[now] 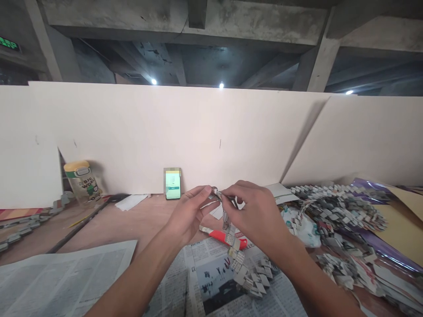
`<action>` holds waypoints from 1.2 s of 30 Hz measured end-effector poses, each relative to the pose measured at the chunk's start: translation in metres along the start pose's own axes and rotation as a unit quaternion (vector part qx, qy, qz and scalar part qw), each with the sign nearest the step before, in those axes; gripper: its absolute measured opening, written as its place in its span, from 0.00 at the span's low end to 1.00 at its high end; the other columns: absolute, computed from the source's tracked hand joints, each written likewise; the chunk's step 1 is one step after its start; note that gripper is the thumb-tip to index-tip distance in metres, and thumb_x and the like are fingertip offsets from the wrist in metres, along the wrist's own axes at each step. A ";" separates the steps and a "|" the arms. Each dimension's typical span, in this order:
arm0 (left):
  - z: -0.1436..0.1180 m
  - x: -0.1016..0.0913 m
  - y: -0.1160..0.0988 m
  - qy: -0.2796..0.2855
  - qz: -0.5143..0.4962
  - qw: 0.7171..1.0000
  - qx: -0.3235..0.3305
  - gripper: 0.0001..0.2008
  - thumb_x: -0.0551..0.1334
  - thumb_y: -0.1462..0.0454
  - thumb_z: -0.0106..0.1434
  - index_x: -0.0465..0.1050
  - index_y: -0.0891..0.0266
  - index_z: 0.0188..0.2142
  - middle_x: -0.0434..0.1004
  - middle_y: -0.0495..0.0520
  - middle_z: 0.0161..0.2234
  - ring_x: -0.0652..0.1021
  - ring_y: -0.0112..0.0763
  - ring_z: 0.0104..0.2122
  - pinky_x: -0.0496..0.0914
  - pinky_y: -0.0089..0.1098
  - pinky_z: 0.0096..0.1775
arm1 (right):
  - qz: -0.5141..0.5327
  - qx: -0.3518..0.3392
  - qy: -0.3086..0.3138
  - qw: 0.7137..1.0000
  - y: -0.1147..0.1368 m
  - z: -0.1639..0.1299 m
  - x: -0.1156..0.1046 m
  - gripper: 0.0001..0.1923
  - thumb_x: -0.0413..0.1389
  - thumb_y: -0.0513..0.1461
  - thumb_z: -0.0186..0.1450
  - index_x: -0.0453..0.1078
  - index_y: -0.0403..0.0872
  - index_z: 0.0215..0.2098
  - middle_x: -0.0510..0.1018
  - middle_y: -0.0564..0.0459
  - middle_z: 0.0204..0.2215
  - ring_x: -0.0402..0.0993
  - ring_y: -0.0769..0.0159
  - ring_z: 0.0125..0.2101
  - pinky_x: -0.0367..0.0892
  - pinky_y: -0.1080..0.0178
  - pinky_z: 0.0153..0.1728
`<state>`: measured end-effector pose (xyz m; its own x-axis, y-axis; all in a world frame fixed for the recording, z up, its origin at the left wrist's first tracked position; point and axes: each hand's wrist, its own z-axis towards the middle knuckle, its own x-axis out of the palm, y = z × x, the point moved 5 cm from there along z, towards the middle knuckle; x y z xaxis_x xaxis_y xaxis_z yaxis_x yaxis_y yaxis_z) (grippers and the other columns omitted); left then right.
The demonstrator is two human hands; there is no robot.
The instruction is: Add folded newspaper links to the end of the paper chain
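Near the middle of the table, my left hand (193,209) pinches the upper end of a zigzag chain folded from newspaper strips (243,270), thumb and forefinger together. My right hand (254,207) grips the same end from the other side, its fingers closed on a small folded strip. From between my hands the chain hangs down, then curls on the newspaper sheet (214,281) below. Behind the chain lies a red-handled tool (218,235), partly covered by it. My fingers hide the exact fold.
At right are piled paper chains (340,207), a plastic bag (302,226) and loose strips (390,281). A phone (173,184) leans against the white board (198,132). A bottle (82,182), a dark bar (79,226) and another newspaper sheet (66,281) are at left.
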<state>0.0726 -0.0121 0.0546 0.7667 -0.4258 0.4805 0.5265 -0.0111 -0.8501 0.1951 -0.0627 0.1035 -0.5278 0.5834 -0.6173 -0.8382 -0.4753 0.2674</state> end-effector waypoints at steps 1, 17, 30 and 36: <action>0.000 0.000 0.001 0.003 -0.003 1.000 -0.003 0.06 0.64 0.61 0.58 0.75 0.63 0.29 0.73 0.51 0.34 0.73 0.29 0.38 0.67 0.36 0.50 | -0.006 0.000 0.001 1.000 0.000 0.000 0.001 0.07 0.54 0.35 0.59 0.74 0.48 0.27 0.73 0.53 0.23 0.66 0.69 0.23 0.58 0.65 0.25; -0.002 0.001 -0.011 0.006 0.222 0.970 0.103 0.08 0.61 0.61 0.60 0.75 0.61 0.37 0.74 0.56 0.45 0.72 0.39 0.48 0.66 0.40 0.50 | 0.014 0.049 0.038 0.998 -0.005 0.003 0.002 0.08 0.53 0.36 0.58 0.66 0.47 0.21 0.72 0.58 0.19 0.62 0.71 0.20 0.54 0.67 0.21; -0.003 0.004 -0.016 -0.001 0.217 0.968 0.130 0.09 0.62 0.61 0.60 0.74 0.61 0.39 0.76 0.55 0.44 0.73 0.38 0.47 0.67 0.40 0.51 | 0.101 0.022 -0.014 0.995 -0.001 0.007 -0.001 0.07 0.55 0.36 0.60 0.75 0.48 0.28 0.78 0.56 0.24 0.70 0.69 0.25 0.61 0.66 0.27; -0.002 -0.005 -0.019 -0.071 0.264 0.946 0.173 0.09 0.63 0.60 0.59 0.75 0.61 0.37 0.78 0.54 0.41 0.76 0.37 0.43 0.70 0.39 0.49 | 0.203 0.094 0.042 0.974 -0.012 0.009 0.007 0.06 0.56 0.38 0.59 0.75 0.49 0.33 0.80 0.56 0.28 0.74 0.68 0.28 0.66 0.67 0.29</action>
<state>0.0581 -0.0117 0.0679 0.9851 -0.1632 0.0541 0.1267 0.4759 -0.8703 0.2004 -0.0475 0.1026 -0.8143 0.3137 -0.4884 -0.5776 -0.5212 0.6283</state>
